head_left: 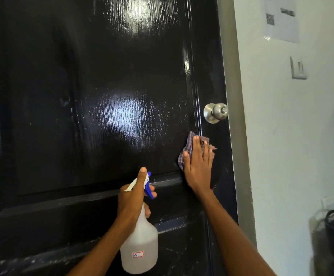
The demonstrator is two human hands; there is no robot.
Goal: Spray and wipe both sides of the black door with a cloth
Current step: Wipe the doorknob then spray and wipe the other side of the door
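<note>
From my head camera I see the black door (102, 96) filling most of the view in front of me, glossy and with wet streaks that catch the light. My right hand (199, 166) lies flat on the door with the fingers straight and a little spread, and it presses the checked cloth (188, 148) against the surface; the cloth shows above and to the left of my fingers. This hand is just below the silver door knob (216, 112), near the door's right edge, not touching the knob. My left hand (133, 198) is lower and more to the left, in front of the door's lower panel. Its fingers are curled around the neck of the spray bottle (140, 242), with the thumb up along the white and blue spray head (147, 184). The bottle hangs upright under this hand, apart from the cloth. To the right is a white wall (281, 136) with a light switch (298, 68).
</note>
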